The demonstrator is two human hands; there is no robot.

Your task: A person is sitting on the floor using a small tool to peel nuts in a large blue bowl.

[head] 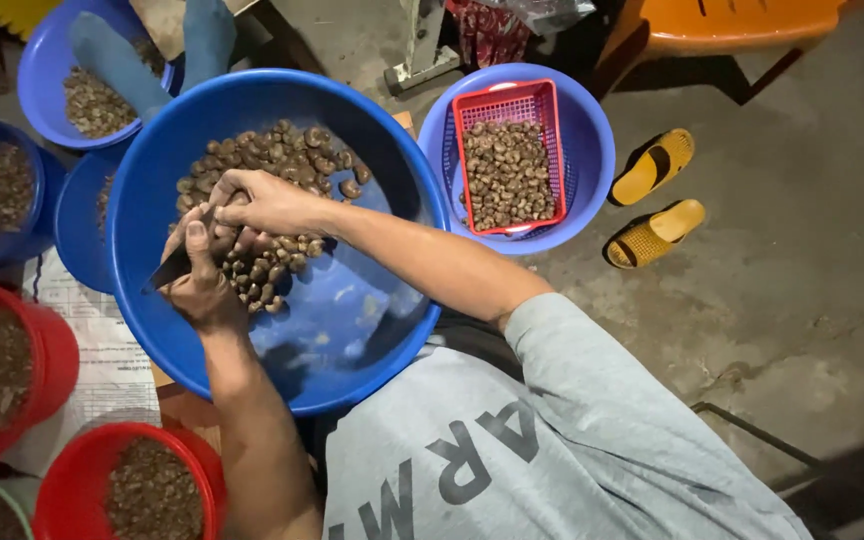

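A large blue basin (372, 330) rests in front of me on my lap, with a pile of brown nuts (282, 160) in its far half. My left hand (197, 285) is closed around a dark-bladed knife (167, 270), the blade pointing left over the pile. Reaching across from the right, my right hand (262, 203) has its fingers curled shut on a nut at the top of the pile, right beside my left thumb. The nut itself is mostly hidden by the fingers.
A smaller blue basin (592, 150) at the right holds a red basket (504, 100) of nuts. Yellow sandals (657, 195) lie on the concrete floor. Red buckets (47, 350) and blue bowls (37, 70) of nuts crowd the left. Another person's blue-covered limbs (117, 65) reach in at top left.
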